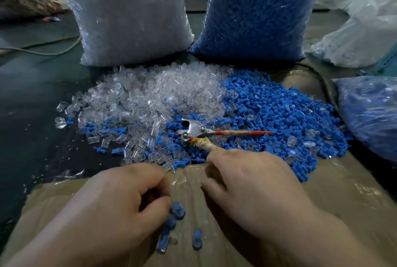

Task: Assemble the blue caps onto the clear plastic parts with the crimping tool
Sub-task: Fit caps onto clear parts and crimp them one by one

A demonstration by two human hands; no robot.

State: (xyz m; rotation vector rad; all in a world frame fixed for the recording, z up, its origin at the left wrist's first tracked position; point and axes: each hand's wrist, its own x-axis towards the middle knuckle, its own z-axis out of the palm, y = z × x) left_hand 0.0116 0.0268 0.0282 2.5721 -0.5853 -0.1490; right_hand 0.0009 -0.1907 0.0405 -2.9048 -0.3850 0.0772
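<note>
A heap of clear plastic parts lies ahead at centre left, beside a heap of blue caps on the right. The crimping tool rests where the heaps meet, metal jaws to the left, one red handle pointing right. My right hand grips its other, cloth-wrapped handle. My left hand is curled low at the near edge, fingers closed on a capped part. Assembled blue-and-clear pieces lie on the cardboard under my hands.
A tall bag of clear parts and a tall bag of blue caps stand behind the heaps. Another bag with blue pieces sits at the right. Clear bags lie far right. A cable runs along the dark surface left.
</note>
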